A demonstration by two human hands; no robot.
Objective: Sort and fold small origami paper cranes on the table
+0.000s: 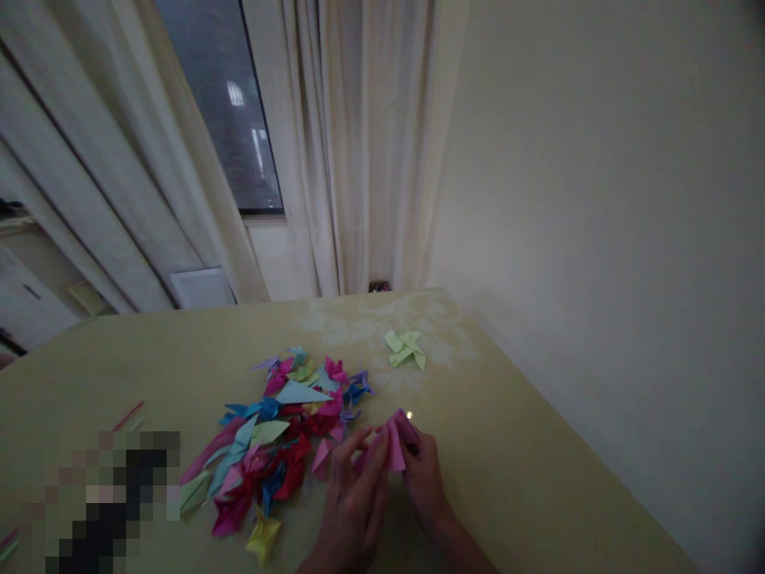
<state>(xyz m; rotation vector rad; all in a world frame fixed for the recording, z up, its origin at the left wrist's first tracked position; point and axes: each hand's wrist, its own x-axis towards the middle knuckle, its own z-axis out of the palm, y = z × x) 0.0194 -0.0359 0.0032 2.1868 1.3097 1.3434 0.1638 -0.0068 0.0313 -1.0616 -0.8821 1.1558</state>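
In the head view, the left hand (352, 504) and right hand (428, 481) both pinch the pink folded paper (395, 448) near the table's (538, 478) near edge, with bare room rightward, the paper pile (278, 438) just left, and the near-left corner blurred out.

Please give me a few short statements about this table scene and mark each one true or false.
1. The left hand and the right hand both hold the pink paper. True.
2. The light green piece lies inside the colourful pile. False: it lies apart from the pile, farther from the person.
3. The colourful pile lies to the left of the hands. True.
4. The curtains cover the window completely. False: they are parted, and the dark pane shows between them.
5. A yellow piece lies at the near edge of the pile, left of the left hand. True.
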